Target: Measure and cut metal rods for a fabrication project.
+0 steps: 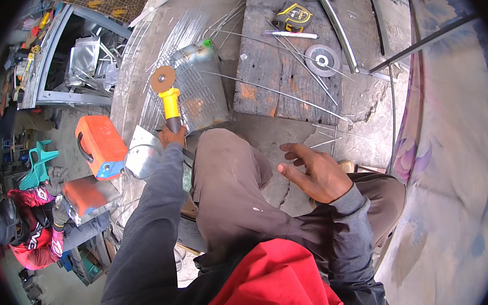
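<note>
My left hand is wrapped round the dark rear end of a yellow angle grinder, out to the left of my knee. A brown disc is fitted at the grinder's far end, over thin metal rods and a sheet of metal. My right hand hovers above my right leg with nothing in it, its fingers apart and slightly bent. Ahead of it lies a dark, worn wooden board with thin metal rods across it.
On the board are a tape measure, a white marker, a grey disc and a T-shaped metal piece. An orange case stands at left. Another person in red is at lower left. A patterned sheet hangs at right.
</note>
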